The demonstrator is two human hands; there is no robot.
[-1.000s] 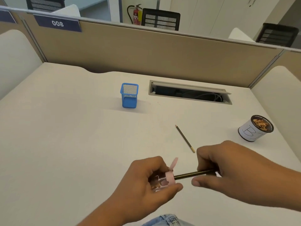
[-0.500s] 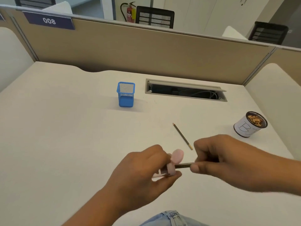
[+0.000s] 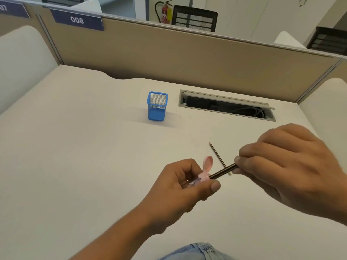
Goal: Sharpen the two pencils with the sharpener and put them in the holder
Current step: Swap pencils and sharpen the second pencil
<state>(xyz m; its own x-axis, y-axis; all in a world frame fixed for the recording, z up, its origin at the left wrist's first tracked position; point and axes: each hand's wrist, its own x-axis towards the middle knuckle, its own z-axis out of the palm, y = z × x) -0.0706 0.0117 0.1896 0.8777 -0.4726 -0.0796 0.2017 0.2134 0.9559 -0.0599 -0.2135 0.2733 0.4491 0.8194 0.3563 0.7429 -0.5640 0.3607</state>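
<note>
My left hand (image 3: 180,186) grips a small pink sharpener (image 3: 203,176) with its round lid (image 3: 208,163) flipped up. A dark pencil (image 3: 223,171) is pushed into the sharpener, and my right hand (image 3: 285,166) pinches its far end. The pencil's tip is hidden inside the sharpener. A second dark pencil (image 3: 216,152) lies flat on the white desk (image 3: 75,156) just behind the hands, its far end pointing away from me. The blue mesh holder (image 3: 157,106) stands upright further back, with nothing seen inside it.
An open cable tray (image 3: 225,105) is sunk into the desk to the right of the holder. A beige partition (image 3: 187,53) closes off the desk's far edge. My right hand covers the desk's right part.
The view has shifted, so the desk objects sit further right in the frame. My right hand rose and the pencil now slopes up to the right. The white cup is out of sight.
</note>
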